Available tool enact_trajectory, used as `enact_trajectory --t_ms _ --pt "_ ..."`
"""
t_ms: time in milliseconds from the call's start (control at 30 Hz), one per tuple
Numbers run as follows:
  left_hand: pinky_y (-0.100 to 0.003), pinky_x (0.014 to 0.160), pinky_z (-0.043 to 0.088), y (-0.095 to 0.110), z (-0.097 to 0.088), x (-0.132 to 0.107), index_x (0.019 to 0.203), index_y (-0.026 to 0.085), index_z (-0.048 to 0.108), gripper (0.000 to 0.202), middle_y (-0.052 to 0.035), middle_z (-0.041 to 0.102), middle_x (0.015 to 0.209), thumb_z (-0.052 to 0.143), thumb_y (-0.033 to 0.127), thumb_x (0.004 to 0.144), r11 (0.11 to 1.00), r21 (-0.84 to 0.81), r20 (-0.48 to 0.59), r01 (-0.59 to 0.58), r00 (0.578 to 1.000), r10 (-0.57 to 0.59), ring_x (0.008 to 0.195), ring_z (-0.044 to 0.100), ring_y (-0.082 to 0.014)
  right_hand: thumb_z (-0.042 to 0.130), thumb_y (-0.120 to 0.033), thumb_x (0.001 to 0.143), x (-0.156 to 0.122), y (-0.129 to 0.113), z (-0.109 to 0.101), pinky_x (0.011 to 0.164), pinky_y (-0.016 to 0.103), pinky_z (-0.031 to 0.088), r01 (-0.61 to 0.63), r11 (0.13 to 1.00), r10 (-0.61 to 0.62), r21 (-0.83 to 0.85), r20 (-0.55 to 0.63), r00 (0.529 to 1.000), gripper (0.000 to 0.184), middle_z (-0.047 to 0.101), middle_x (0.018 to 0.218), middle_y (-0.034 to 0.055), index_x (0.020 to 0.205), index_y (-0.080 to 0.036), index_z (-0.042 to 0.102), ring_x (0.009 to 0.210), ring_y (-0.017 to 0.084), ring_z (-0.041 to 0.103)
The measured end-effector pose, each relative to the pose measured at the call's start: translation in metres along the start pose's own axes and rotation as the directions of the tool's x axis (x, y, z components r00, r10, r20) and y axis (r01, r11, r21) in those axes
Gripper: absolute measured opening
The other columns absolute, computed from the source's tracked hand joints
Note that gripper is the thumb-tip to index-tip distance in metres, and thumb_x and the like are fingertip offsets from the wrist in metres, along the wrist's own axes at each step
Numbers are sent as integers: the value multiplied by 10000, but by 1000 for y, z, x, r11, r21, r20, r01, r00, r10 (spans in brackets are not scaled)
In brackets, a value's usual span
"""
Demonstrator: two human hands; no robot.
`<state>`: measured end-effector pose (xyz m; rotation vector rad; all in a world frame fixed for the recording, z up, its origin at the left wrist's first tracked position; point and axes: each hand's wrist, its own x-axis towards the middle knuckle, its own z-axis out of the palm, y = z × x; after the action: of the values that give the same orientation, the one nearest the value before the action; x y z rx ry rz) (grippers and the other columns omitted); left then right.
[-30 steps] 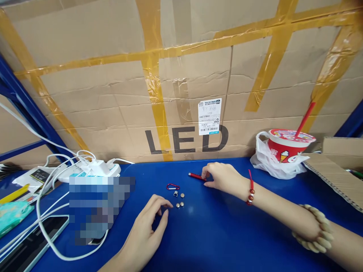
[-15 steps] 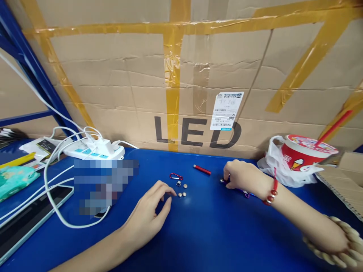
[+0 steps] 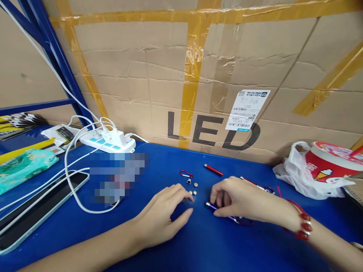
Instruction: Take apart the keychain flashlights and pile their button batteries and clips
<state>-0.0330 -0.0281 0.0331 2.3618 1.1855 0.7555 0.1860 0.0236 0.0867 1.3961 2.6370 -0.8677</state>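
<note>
My right hand [image 3: 235, 198] grips a slim purple keychain flashlight [image 3: 212, 206] with a silver tip, low over the blue table; its clip end is partly hidden below the hand. My left hand [image 3: 167, 211] holds nothing, thumb and fingers apart, its fingertips close to several small silver button cells [image 3: 195, 185]. Behind the cells lie a small metal end piece [image 3: 189, 181] and a red carabiner clip [image 3: 186, 174]. A red tube [image 3: 213, 170] rests farther back. Another red keychain flashlight [image 3: 253, 183] lies beyond my right hand, partly covered by it.
A taped cardboard box [image 3: 159, 94] walls off the back of the blue table [image 3: 181, 155]. At left are a white power strip [image 3: 107, 141] with looping cables, a phone [image 3: 42, 209] and a teal packet [image 3: 28, 166]. A red cup [image 3: 329, 160] in a plastic bag stands at right.
My right hand has come nearer and toward the left hand, carrying the purple flashlight and uncovering the red one behind. The view has turned slightly left; the left hand remains by the cells.
</note>
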Motion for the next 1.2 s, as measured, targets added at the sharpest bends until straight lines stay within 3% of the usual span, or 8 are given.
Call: enact_trajectory --t_ms 67,200,400,567,700,833,967,1200 --pt "-337 835 410 0 1 -1 1015 216 490 143 -11 564 999 493 276 885 997 65 50 -42 998 39 910 535 -170 692 -265 738 7 -1 10 598 187 442 137 982 -131 128 -53 990 115 676 776 -41 836 -212 667 676 103 621" --pt "-337 755 414 -1 3 -3 973 208 470 151 -17 542 939 515 320 883 985 161 108 -66 993 49 851 511 -189 717 -408 722 16 1 16 644 207 442 281 951 -258 131 -172 951 241 664 839 -23 840 -205 663 732 116 599" --pt "-325 757 395 -8 7 -1 909 205 459 62 -1 532 883 412 164 906 987 161 57 -4 998 -5 815 495 -168 769 -475 629 17 15 0 642 241 412 212 975 -216 -62 -56 975 378 648 884 -34 892 -225 659 796 144 579" --pt "-333 734 397 -10 7 2 912 198 457 100 -18 529 881 380 142 884 983 169 -12 78 997 -77 814 501 -179 683 -420 759 22 26 -2 641 243 417 153 984 -162 -90 -107 981 253 646 871 -23 911 -219 659 784 134 577" --pt "-368 770 407 -10 4 4 1016 196 465 178 -47 536 942 377 147 870 965 216 -36 148 989 -144 882 499 -210 636 -414 799 30 32 5 662 255 439 196 980 -201 -47 -166 965 263 642 871 7 954 -203 659 751 136 570" --pt "-377 803 400 -13 3 5 1064 192 485 196 -56 541 981 402 200 886 950 251 -51 185 983 -178 916 491 -216 593 -365 840 36 31 17 675 252 446 273 961 -277 -49 -243 930 229 633 881 13 995 -209 654 730 127 558" --pt "-346 761 393 -16 5 5 943 177 522 139 -45 546 937 424 269 907 950 253 -49 184 983 -177 863 482 -197 573 -334 856 35 24 30 634 232 457 338 937 -350 -91 -304 886 229 616 956 22 1034 -209 642 701 111 559" --pt "-347 772 390 -11 5 5 921 177 507 168 -39 560 921 361 259 938 960 135 -41 245 969 -242 855 492 -190 533 -312 884 33 18 44 687 244 498 394 871 -489 -293 -442 752 223 629 1023 57 1034 -174 623 867 158 618"
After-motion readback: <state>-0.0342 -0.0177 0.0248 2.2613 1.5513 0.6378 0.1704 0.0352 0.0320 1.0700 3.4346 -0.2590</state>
